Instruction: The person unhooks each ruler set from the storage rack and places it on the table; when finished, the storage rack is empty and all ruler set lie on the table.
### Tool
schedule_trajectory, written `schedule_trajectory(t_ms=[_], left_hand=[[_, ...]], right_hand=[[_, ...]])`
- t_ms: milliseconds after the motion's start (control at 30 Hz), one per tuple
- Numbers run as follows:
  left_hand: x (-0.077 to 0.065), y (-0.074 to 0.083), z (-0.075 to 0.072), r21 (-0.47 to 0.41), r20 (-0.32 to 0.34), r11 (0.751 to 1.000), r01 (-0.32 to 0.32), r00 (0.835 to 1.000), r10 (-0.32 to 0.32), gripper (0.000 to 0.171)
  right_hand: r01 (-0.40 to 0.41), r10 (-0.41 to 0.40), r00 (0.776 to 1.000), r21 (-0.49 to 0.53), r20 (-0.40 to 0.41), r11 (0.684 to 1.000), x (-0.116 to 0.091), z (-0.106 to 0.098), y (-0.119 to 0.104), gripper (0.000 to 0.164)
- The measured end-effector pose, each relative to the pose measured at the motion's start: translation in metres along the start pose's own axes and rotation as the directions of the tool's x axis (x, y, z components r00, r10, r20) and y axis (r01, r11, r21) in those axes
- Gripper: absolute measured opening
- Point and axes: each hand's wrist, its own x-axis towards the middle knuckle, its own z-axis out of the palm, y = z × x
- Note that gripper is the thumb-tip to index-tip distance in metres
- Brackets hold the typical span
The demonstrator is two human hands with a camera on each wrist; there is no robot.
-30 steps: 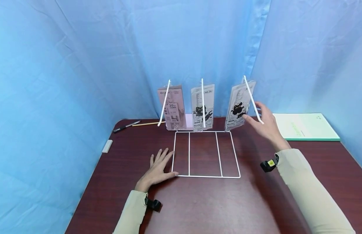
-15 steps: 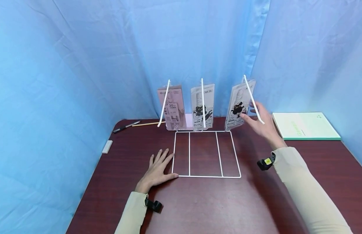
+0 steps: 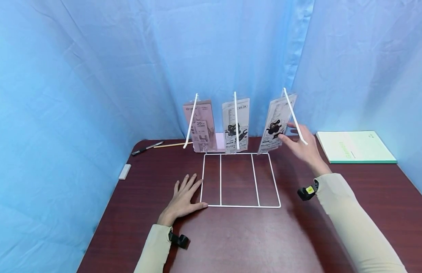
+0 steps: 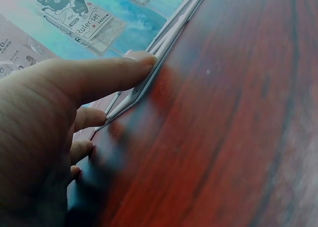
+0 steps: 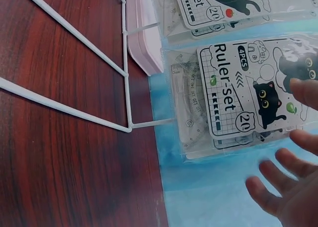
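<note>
Three clear-bagged ruler sets hang from the white wire rack (image 3: 239,206): a pink packet (image 3: 201,129) at left, a black-cat packet (image 3: 243,113) in the middle, another cat packet (image 3: 278,113) at right. My right hand (image 3: 304,148) is at the right packet's side edge, thumb over its printed front. In the right wrist view the other fingers (image 5: 271,197) spread loosely below that packet (image 5: 233,93). My left hand (image 3: 182,199) lies on the table with fingers spread. Its thumb (image 4: 119,73) rests on the rack's front left corner.
A pen (image 3: 146,148), a yellow pencil (image 3: 173,144) and a white eraser (image 3: 124,171) lie at the left of the table (image 3: 231,239). A pale green notebook (image 3: 357,148) is at the right. Something pale pink (image 3: 220,141) stands behind the rack. Blue curtains hang behind.
My right hand has shifted slightly left, its thumb moving across the right packet. That packet's lower end has swung a little left. My left hand stays in place.
</note>
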Motion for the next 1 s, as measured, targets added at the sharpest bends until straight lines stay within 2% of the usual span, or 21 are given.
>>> schedule_trajectory(t_ms=[100,367,533,800,1000], left_hand=[[0.000,0.000,0.000,0.001,-0.001,1.000,-0.001,1.000,0.001,0.089],[-0.001,0.001,-0.001,0.004,0.005,1.000,0.005,1.000,-0.005,0.091],[-0.001,0.000,-0.001,0.000,0.004,1.000,0.006,1.000,-0.006,0.090],[-0.001,0.000,0.000,-0.002,0.004,1.000,0.002,1.000,-0.002,0.089],[0.000,0.000,0.000,-0.006,-0.008,1.000,-0.015,1.000,0.015,0.090]], right_hand=[[-0.005,0.004,1.000,-0.030,-0.027,1.000,-0.001,0.001,0.000,0.051],[-0.014,0.013,0.998,-0.022,-0.061,1.000,-0.001,0.004,0.000,0.045],[-0.030,0.032,0.998,0.034,-0.056,0.999,-0.002,0.007,0.000,0.042],[-0.113,0.117,0.993,0.147,-0.021,0.983,-0.002,0.010,0.003,0.045],[-0.102,0.107,0.994,0.260,-0.004,0.960,-0.006,0.007,-0.011,0.046]])
